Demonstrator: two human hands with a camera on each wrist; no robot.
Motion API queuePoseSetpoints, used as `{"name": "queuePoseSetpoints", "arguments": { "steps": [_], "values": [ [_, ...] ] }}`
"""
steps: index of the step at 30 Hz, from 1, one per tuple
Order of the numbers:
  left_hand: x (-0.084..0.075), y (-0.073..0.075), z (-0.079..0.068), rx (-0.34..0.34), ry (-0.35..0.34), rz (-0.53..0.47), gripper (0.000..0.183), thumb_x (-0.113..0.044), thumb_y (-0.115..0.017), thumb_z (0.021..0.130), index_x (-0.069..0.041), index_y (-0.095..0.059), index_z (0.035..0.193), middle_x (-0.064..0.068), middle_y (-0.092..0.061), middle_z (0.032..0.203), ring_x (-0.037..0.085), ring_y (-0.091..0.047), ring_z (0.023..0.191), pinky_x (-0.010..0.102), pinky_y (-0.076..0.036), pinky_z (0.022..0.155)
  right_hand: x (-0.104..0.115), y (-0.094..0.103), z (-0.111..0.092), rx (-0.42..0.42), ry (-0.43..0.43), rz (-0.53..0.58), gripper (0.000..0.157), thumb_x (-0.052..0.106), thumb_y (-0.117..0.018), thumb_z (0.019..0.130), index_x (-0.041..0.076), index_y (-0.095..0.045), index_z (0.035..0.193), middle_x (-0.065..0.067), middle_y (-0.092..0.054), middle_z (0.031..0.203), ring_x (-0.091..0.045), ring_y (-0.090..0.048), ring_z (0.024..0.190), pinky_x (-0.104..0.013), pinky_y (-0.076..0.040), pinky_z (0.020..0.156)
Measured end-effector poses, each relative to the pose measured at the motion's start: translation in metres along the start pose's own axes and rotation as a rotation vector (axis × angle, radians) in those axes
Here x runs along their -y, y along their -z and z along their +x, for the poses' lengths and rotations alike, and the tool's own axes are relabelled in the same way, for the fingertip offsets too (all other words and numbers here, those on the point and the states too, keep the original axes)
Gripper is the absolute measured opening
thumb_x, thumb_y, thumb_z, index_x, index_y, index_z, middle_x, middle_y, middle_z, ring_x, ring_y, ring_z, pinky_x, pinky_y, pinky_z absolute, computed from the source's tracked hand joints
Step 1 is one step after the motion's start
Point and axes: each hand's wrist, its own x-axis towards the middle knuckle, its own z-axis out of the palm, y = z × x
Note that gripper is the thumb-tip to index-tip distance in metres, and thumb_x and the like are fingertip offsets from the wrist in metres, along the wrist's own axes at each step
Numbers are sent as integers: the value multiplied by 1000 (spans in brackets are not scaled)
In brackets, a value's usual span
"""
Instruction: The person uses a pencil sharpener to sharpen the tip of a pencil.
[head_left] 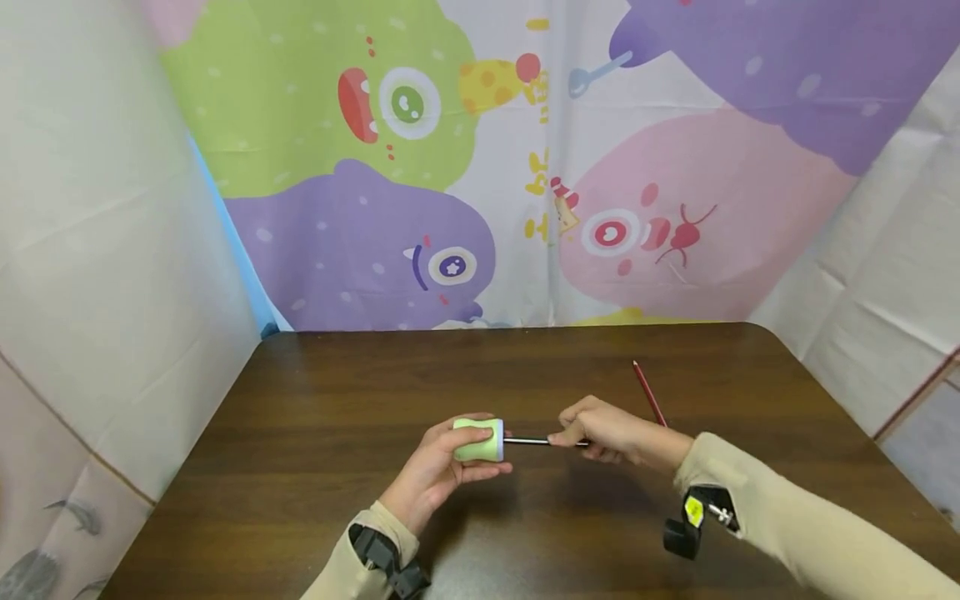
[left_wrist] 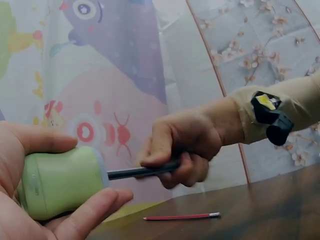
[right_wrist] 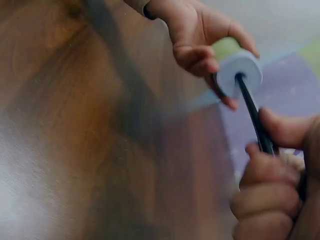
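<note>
My left hand (head_left: 429, 477) grips a light green pencil sharpener (head_left: 474, 451) with a pale end face, thumb along its side and fingers around it. From the hole in that face (right_wrist: 251, 69) sticks a black pencil (head_left: 527, 440), its tip hidden inside the sharpener. On the other end of the black pencil, my right hand (head_left: 611, 432) holds it with curled fingers and thumb, as the left wrist view also shows. Both hands are above the table, the sharpener lying sideways between them.
A red pencil (head_left: 647, 390) with a pale end (left_wrist: 214, 215) lies on the brown wooden table (head_left: 360, 375), beyond my right forearm. Behind the table hangs a cartoon-printed curtain (head_left: 517, 275), and pale cloth (head_left: 112, 183) borders the left side. Each sleeve carries a black wrist camera (head_left: 682, 533).
</note>
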Motion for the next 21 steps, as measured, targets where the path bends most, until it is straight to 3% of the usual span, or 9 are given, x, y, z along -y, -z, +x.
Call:
{"name": "queuePoseSetpoints", "arguments": {
  "steps": [3,5,7,9,11,13,18,21],
  "values": [
    [-3,0,-2,18,-13,26,25,3,-60,87,0,-60,112,21,-69,106,36,-72,72,37,-63,67,0,8,5,211,-209,121,34,25,-57,95,12,-42,67,8,-25,50,-5,-15,43,-20,-10,39],
    [-3,0,-2,30,-18,42,23,4,-61,86,-2,-61,108,21,-70,105,36,-72,72,39,-63,67,-2,9,7,299,-291,162,30,27,-52,98,11,-47,73,8,-25,51,-5,-14,43,-19,-10,39],
    [-4,1,-2,32,-22,48,22,5,-61,85,-4,-61,105,21,-70,106,36,-72,72,39,-63,68,-2,10,7,317,-294,168,30,29,-51,99,10,-48,76,8,-25,51,-5,-15,43,-19,-10,38],
    [-3,2,-1,26,-20,42,22,4,-60,86,-4,-61,106,21,-70,106,36,-72,72,39,-63,68,-2,9,5,253,-209,127,32,29,-56,98,10,-47,74,6,-28,52,-6,-16,43,-19,-12,39],
    [-3,3,-1,21,-20,35,24,3,-59,86,-3,-59,110,20,-70,106,35,-72,72,38,-63,67,-3,7,0,136,-35,20,33,28,-62,96,9,-48,73,5,-34,54,-6,-22,44,-19,-17,39],
    [-3,3,0,18,-21,24,27,2,-58,88,-1,-55,114,18,-70,106,35,-72,72,36,-63,67,-5,3,-6,-26,201,-148,31,28,-68,93,10,-52,74,6,-44,58,-5,-31,47,-20,-25,41],
    [-5,2,0,30,-15,-27,30,0,-56,90,1,-49,120,16,-69,105,33,-72,74,34,-63,67,-18,-7,-12,-543,974,-893,26,32,-60,100,12,-62,83,6,-55,70,-7,-46,56,-21,-41,45],
    [-5,2,0,44,-5,-53,28,-1,-54,92,0,-48,119,15,-69,104,32,-72,75,33,-62,66,-23,-10,-5,-856,1327,-1189,31,24,-52,104,6,-62,81,-2,-53,69,-14,-44,53,-24,-37,38]
  ]
}}
